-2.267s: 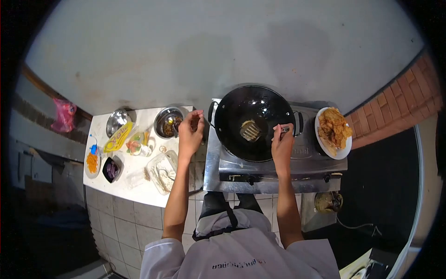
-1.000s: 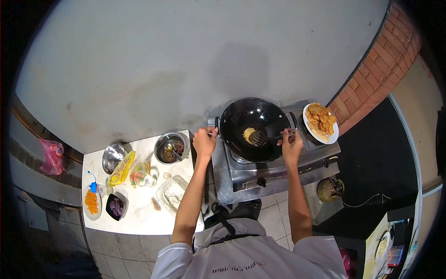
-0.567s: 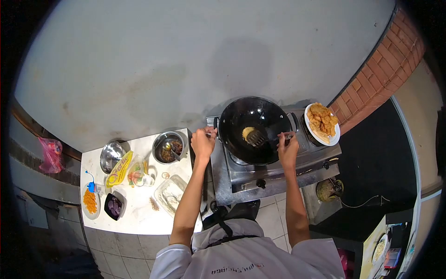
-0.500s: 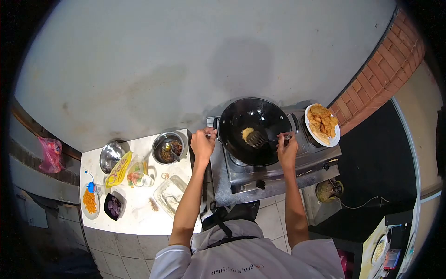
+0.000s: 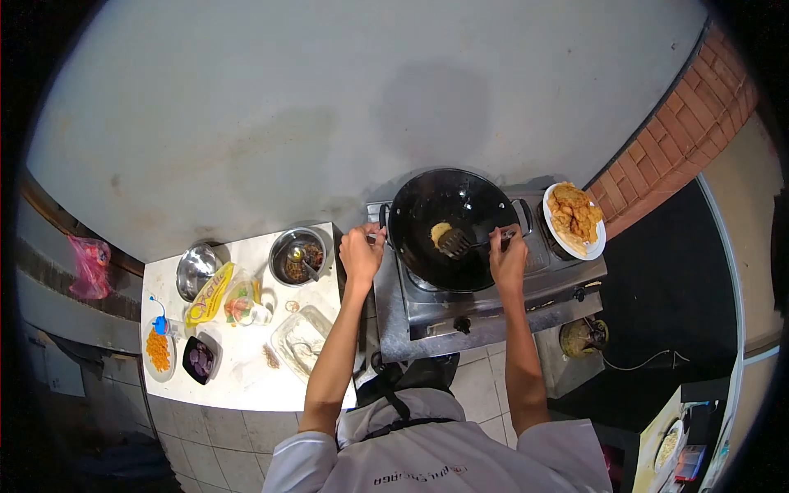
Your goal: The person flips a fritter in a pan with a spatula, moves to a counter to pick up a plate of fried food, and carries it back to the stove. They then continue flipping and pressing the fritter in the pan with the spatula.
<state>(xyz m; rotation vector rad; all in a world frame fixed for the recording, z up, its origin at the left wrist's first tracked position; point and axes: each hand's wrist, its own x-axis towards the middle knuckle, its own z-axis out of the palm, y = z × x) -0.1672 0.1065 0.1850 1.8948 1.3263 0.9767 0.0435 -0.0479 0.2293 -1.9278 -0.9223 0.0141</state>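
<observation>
A black wok (image 5: 419, 261) sits on the stove, with a small pale golden fritter (image 5: 440, 233) inside it. My right hand (image 5: 508, 256) is closed round the handle of a slotted spatula (image 5: 455, 242). The spatula's head rests in the wok against the fritter's lower right side. On the other side, my left hand (image 5: 362, 251) is closed, its fingertips at the lower end of the wok's left loop handle (image 5: 384, 215). Right of the wok stands a white plate piled with golden fried food (image 5: 574, 215).
The metal gas stove (image 5: 514, 308) backs onto a grey wall. On the white table (image 5: 238, 386) at left are a steel bowl with a ladle (image 5: 297, 256), another steel bowl (image 5: 197, 273), a yellow packet (image 5: 210, 296), a plastic tub (image 5: 304, 341), and a black bowl of purple pieces (image 5: 200, 360).
The view has shifted slightly. Both hands keep their places at the wok, and the spatula's head has barely moved beside the fritter.
</observation>
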